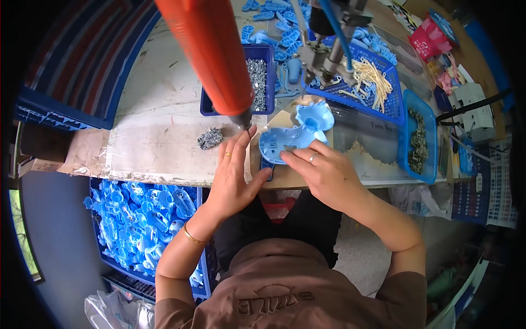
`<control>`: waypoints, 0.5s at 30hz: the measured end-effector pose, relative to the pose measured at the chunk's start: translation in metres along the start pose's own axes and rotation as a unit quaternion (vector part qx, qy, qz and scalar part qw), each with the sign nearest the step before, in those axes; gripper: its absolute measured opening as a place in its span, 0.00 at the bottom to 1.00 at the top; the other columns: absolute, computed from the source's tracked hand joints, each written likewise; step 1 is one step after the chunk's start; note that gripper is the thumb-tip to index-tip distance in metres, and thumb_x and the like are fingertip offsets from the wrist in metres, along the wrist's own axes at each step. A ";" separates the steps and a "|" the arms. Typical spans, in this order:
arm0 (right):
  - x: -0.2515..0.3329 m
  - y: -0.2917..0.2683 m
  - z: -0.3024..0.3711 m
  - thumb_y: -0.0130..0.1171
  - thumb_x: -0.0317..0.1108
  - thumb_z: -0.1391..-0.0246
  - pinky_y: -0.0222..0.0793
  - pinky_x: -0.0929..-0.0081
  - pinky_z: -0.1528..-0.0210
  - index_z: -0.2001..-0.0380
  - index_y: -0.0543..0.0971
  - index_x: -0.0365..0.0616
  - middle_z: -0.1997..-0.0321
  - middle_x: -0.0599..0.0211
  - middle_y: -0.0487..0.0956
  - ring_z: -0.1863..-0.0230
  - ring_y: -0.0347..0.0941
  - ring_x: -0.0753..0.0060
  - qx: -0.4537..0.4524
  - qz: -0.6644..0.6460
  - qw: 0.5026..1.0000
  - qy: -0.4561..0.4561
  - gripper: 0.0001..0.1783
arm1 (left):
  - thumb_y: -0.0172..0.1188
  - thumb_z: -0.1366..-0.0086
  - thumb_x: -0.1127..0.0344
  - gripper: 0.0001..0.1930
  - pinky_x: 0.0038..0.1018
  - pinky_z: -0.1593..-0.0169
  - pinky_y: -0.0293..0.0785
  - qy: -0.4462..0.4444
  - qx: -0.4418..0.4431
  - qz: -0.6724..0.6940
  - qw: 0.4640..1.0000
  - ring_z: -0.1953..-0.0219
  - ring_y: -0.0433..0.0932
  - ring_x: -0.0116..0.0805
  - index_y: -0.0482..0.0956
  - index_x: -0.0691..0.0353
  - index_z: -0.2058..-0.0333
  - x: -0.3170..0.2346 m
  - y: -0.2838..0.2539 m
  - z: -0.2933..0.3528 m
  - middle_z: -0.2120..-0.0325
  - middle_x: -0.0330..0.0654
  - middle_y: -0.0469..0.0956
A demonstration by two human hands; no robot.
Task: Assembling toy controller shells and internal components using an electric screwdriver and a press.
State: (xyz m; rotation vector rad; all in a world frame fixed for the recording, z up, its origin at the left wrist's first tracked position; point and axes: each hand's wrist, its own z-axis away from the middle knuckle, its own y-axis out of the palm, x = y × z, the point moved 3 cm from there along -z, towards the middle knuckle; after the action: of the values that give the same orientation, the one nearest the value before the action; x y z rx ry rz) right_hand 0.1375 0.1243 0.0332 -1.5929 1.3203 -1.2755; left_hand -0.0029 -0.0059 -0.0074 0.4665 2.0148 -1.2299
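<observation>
A light-blue moulded plastic toy shell [279,143], its hollow side up, lies at the table's front edge. My right hand [334,175] grips its near right side, the fingers resting over the rim. My left hand [234,172] is just left of it, fingers stretched forward and thumb spread toward a small dark-blue piece [267,171] under the shell. Its fingertips meet the tip of an orange powered screwdriver [211,55] hanging over the table; whether they touch it or hold a screw is hidden. A small heap of screws [210,139] lies left of that hand.
Behind the screwdriver stands a blue tray [270,82] of screws. A metal machine head [323,57] hangs before a blue basket [399,104] of cream-coloured parts. A blue tub [433,159] holds small greenish parts. Below left, a crate [97,241] brims with blue shells.
</observation>
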 end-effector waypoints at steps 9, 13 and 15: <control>-0.004 0.013 0.001 0.55 0.24 0.56 0.73 0.74 0.58 0.50 0.77 0.42 0.58 0.73 0.78 0.58 0.71 0.69 0.067 0.047 0.997 -0.007 0.25 | 0.62 0.47 0.75 0.38 0.42 0.38 0.58 -0.009 0.021 0.000 1.000 0.41 0.62 0.56 0.57 0.66 0.38 0.002 0.006 0.000 0.42 0.56 0.63; -0.012 0.015 -0.001 0.54 0.24 0.55 0.72 0.75 0.56 0.50 0.76 0.41 0.60 0.72 0.77 0.58 0.70 0.68 0.078 0.005 0.996 -0.038 0.24 | 0.60 0.45 0.75 0.36 0.40 0.37 0.55 -0.015 0.020 -0.003 1.000 0.40 0.61 0.52 0.57 0.65 0.37 0.003 0.010 -0.002 0.40 0.52 0.63; -0.015 0.015 -0.004 0.54 0.24 0.55 0.72 0.75 0.56 0.50 0.76 0.41 0.61 0.72 0.77 0.58 0.70 0.68 0.089 -0.002 0.995 -0.042 0.24 | 0.60 0.45 0.76 0.36 0.40 0.36 0.54 -0.028 0.027 0.003 0.999 0.39 0.60 0.52 0.57 0.65 0.37 0.004 0.010 -0.003 0.40 0.52 0.62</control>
State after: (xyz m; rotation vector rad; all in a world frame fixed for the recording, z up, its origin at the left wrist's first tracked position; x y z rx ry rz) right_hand 0.1298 0.1353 0.0169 -1.5069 1.1200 -1.2769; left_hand -0.0001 0.0013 -0.0157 0.4594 1.9360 -1.2819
